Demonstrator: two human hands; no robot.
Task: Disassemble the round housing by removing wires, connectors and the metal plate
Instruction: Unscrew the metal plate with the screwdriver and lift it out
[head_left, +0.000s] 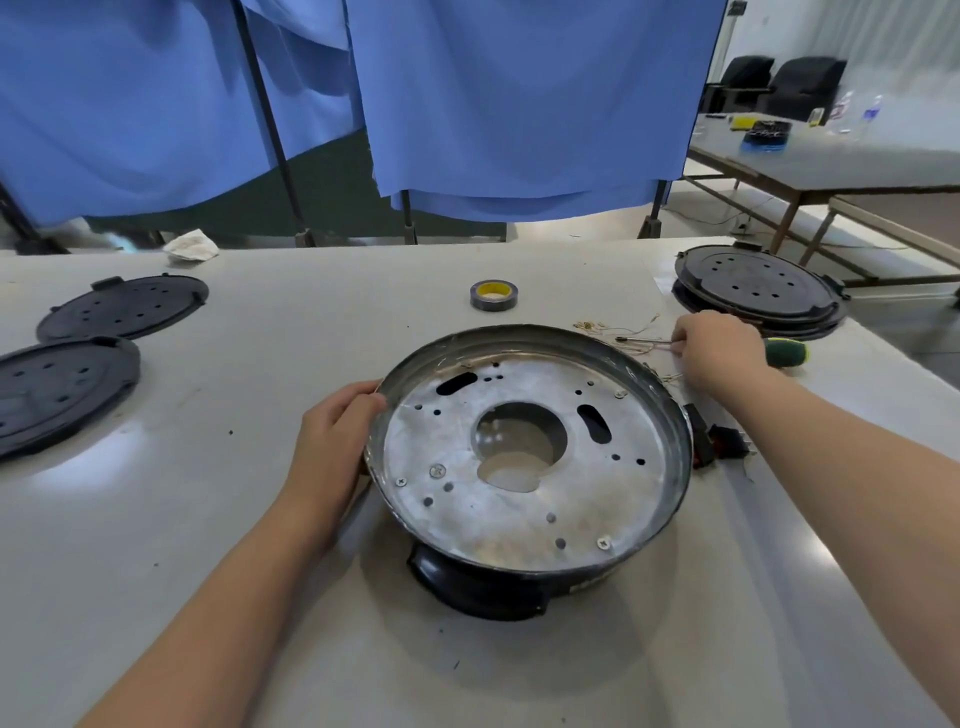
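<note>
Head view: left hand (337, 415) grips round housing (530, 457) rim mid-desk to steady it, right hand (719, 353) holds the screwdriver (727, 347) near the desk's right edge, metal plate (498, 499) still screwed in.

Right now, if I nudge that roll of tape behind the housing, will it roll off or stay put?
The roll of tape lies flat on its side on the table, so a nudge would probably slide it, not roll it. It looks small and likely light, so it should move easily. Tipped onto its edge, its round shape could well roll.
</note>
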